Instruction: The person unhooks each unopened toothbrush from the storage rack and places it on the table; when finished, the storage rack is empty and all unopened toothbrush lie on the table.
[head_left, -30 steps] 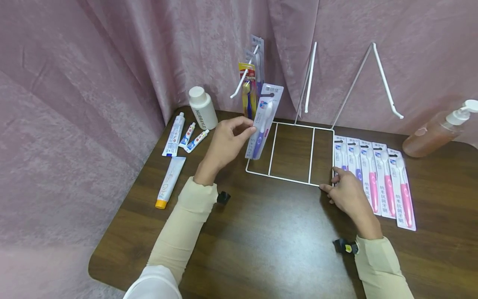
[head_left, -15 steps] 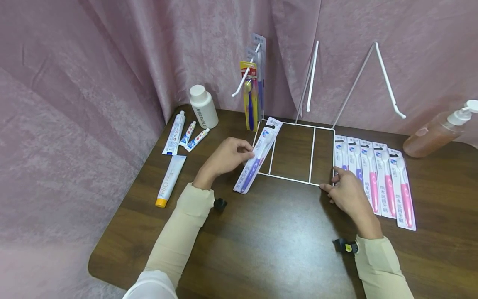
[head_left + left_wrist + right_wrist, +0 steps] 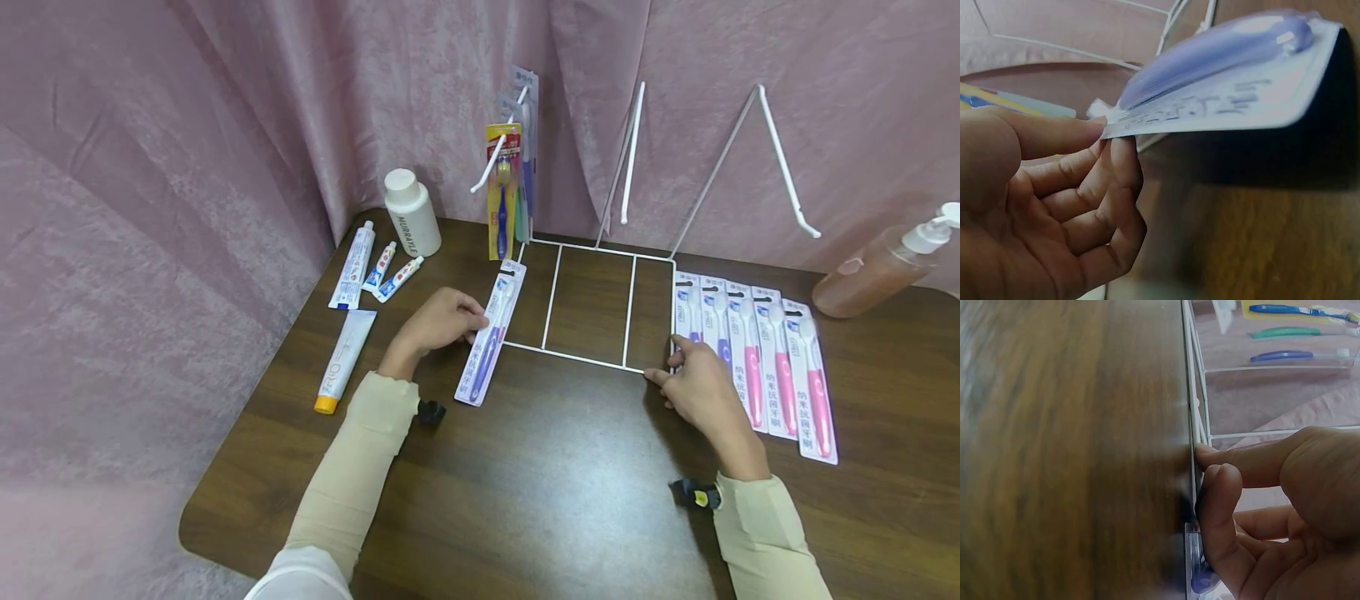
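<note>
Left grip [image 3: 444, 321] pinches the purple toothbrush pack [image 3: 492, 335] by its left edge; right grip [image 3: 699, 383] holds the wire rack [image 3: 629, 312] at its near right corner. Best: light pinch, rack steady.

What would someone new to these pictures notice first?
Probably the purple packaged toothbrush pinched in the left hand, at the left side of the white wire rack. Next, the five packaged toothbrushes lying right of it, and the yellow toothbrush pack hanging on its leftmost hook.
</note>
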Action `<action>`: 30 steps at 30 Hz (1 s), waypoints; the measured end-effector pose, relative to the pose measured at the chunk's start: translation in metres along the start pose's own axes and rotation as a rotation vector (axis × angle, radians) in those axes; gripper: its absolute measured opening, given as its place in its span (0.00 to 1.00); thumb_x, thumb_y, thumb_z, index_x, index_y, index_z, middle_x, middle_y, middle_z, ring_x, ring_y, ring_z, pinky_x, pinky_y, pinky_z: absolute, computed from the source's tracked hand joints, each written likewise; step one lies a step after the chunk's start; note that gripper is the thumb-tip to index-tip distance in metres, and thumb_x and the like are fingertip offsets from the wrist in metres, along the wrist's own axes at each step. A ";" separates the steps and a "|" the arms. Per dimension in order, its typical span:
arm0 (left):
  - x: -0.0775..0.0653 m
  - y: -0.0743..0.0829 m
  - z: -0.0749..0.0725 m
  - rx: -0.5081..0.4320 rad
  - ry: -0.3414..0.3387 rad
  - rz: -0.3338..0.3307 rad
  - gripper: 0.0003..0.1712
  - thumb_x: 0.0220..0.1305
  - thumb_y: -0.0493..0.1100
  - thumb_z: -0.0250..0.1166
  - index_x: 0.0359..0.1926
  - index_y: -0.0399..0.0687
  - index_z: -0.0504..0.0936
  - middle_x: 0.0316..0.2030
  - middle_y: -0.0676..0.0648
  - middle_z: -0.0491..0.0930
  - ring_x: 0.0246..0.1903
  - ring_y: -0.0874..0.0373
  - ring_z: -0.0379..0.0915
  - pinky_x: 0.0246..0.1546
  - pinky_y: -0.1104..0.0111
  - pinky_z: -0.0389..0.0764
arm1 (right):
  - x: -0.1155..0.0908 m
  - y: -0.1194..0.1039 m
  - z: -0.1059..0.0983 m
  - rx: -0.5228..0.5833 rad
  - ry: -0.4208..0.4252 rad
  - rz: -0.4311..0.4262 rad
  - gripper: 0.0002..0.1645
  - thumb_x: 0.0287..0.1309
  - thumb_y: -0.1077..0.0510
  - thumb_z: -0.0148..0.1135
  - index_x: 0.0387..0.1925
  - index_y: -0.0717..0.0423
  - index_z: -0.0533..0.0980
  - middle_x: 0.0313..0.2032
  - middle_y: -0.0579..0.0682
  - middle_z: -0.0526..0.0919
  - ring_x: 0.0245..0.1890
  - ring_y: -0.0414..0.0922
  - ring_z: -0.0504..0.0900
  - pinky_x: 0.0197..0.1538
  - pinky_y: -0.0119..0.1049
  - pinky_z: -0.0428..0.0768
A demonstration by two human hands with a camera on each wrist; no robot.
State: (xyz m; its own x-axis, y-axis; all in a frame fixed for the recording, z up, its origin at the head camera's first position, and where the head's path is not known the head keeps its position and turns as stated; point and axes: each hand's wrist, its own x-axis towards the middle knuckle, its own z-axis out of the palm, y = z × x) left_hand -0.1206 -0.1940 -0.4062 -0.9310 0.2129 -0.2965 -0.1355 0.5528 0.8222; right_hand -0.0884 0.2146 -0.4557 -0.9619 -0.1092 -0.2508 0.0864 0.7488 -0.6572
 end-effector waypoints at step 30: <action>0.054 -0.080 0.011 0.177 0.174 -0.176 0.09 0.74 0.46 0.77 0.33 0.51 0.96 0.27 0.49 0.92 0.26 0.57 0.89 0.27 0.66 0.81 | 0.003 0.003 0.002 0.013 0.006 0.012 0.54 0.71 0.59 0.77 0.84 0.80 0.59 0.52 0.67 0.83 0.22 0.43 0.87 0.26 0.39 0.81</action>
State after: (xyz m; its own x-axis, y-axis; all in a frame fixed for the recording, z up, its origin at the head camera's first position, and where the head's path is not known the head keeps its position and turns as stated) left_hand -0.1562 -0.2182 -0.4933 -0.9446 -0.0312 -0.3269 -0.2530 0.7039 0.6638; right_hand -0.0908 0.2154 -0.4596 -0.9621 -0.0963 -0.2550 0.1017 0.7412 -0.6635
